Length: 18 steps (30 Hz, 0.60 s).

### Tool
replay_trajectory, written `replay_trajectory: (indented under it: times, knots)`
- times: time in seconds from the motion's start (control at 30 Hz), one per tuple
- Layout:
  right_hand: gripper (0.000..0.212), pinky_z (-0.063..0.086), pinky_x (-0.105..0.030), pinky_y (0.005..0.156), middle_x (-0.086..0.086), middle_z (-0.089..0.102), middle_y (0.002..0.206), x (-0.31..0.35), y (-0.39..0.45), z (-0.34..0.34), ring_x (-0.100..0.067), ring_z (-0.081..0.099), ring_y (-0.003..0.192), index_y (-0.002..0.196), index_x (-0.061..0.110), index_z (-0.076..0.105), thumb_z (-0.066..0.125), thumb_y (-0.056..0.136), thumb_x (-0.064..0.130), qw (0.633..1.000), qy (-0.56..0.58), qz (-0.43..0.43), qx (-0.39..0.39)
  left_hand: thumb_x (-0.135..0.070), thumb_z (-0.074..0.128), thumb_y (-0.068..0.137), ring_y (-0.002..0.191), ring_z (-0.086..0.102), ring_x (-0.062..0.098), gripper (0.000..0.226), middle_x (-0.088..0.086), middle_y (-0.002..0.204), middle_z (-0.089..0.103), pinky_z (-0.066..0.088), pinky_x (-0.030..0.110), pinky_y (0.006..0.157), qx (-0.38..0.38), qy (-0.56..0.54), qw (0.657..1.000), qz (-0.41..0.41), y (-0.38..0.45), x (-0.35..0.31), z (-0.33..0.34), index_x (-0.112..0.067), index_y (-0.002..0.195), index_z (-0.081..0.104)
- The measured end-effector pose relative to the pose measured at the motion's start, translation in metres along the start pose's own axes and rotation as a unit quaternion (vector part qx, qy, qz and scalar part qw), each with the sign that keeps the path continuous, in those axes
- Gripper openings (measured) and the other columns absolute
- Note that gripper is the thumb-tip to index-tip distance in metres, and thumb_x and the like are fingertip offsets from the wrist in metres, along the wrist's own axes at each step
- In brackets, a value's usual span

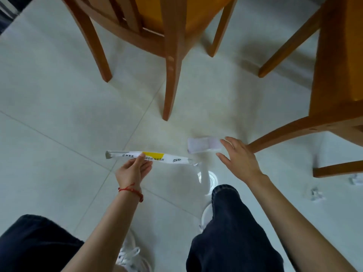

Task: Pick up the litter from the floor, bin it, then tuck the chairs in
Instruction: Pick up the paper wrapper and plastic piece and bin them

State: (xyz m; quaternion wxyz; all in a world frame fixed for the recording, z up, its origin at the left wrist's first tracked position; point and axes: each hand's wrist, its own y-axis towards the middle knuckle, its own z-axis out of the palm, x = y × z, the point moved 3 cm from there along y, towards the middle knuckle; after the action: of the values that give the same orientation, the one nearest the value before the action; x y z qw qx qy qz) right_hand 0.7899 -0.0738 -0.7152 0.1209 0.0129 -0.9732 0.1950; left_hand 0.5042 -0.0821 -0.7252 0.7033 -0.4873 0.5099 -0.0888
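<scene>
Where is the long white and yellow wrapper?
In the head view, left of centre: the left hand pinches the wrapper above the floor.

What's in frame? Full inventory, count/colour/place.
long wrapper: 1, white with yellow band and black print, held above the floor at centre
folded paper: 1, white, on floor ahead of right hand
crumpled paper scraps: 2, white, on floor at right edge
chairs: 2, brown wood with yellow seats, top centre and right
floor: 1, pale tile
left hand: 1, red string bracelet on its wrist, pinches the wrapper
right hand: 1, fingers spread, reaching toward folded paper
legs: 2, dark trousers, white shoes, bottom
</scene>
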Motion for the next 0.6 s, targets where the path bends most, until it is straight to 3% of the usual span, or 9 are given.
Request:
replay_trajectory:
  times: [0.27,0.5,0.6]
  knots:
    - [0.06,0.032,-0.039,0.106,-0.013,0.037,0.146,-0.038,0.066,0.096,-0.028,0.036,0.133,0.139,0.009,0.036,0.057,0.089,0.035,0.998,-0.022,-0.058,0.001,-0.01,0.062,0.084,0.048,0.065,0.006,0.015,-0.002,0.045,0.065,0.056,0.018,0.057,0.01,-0.02,1.0,0.019,0.097,0.064,0.014,-0.004,0.071,0.058]
    - [0.071,0.025,-0.035,0.11,-0.008,0.029,0.15,-0.051,0.095,0.127,-0.024,0.027,0.138,0.144,0.015,0.025,0.061,0.085,0.032,0.995,-0.027,-0.083,0.047,-0.01,0.063,0.083,0.05,0.066,0.008,0.014,-0.001,0.048,0.066,0.055,0.017,0.052,-0.003,-0.038,0.999,0.012,0.121,0.087,0.01,-0.002,0.073,0.059]
    - [0.068,0.027,-0.032,0.108,-0.007,0.035,0.147,-0.05,0.102,0.129,-0.023,0.031,0.135,0.144,0.017,0.025,0.06,0.086,0.025,0.996,-0.002,-0.069,0.056,-0.01,0.064,0.083,0.051,0.066,0.008,0.013,0.0,0.049,0.067,0.054,0.017,0.052,-0.01,-0.044,0.999,0.007,0.122,0.091,0.006,-0.002,0.073,0.06]
